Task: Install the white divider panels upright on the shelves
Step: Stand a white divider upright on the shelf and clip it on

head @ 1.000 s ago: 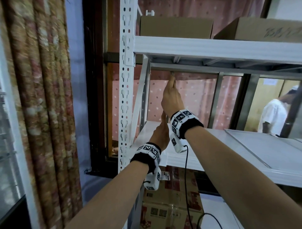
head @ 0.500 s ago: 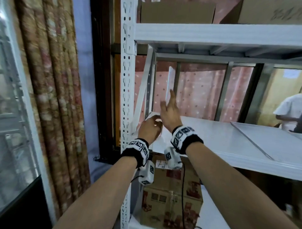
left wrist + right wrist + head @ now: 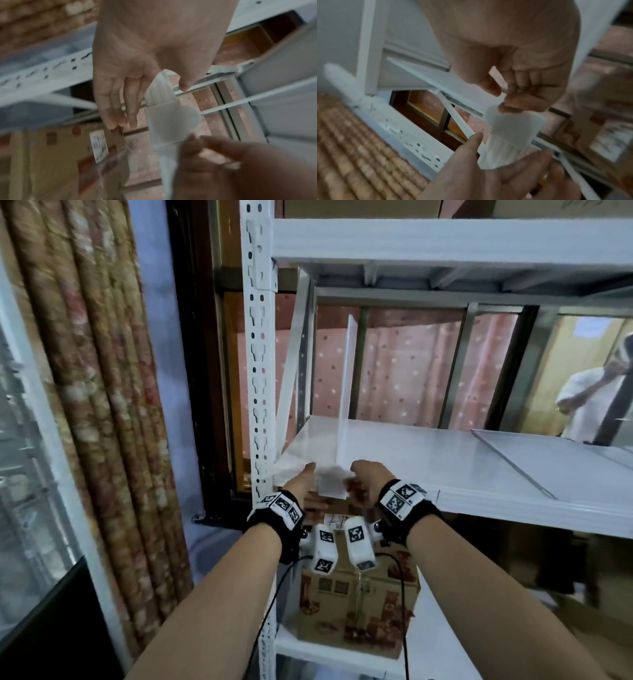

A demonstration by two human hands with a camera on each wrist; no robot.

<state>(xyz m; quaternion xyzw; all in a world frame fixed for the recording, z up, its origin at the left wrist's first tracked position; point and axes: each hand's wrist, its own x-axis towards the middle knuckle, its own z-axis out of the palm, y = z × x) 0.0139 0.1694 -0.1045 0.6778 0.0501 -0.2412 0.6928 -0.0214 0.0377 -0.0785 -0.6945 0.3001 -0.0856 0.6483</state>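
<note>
A white divider panel [image 3: 344, 392] stands upright near the left end of the middle shelf [image 3: 428, 460], seen edge-on from the head camera, its top reaching up toward the underside of the shelf above. A second panel [image 3: 548, 460] lies flat further right on the same shelf, apparently waiting its turn.

Both hands work at the shelf's front lip, right at the foot of the standing panel. Between them is a small translucent white tab [image 3: 331, 485], seemingly a clip or foot piece with a ribbed end, hanging over the shelf edge in line with the panel. The right hand [image 3: 368, 479] has its fingers [image 3: 520, 102] curled, thumb and forefinger pinching the tab's plain end. The left hand [image 3: 301, 482] is relaxed and open, its fingers [image 3: 118, 108] straight beside the ribbed end, thumb on the far side, steadying it more than gripping; whether it actually touches the tab is unclear through the blur.

Holding low at the front edge makes sense if the tab is meant to lock the panel's base to the shelf so it stays vertical without being held. The panel is not held by either hand. A printed cardboard box [image 3: 356, 611] sits on the shelf below, under the hands.
</note>
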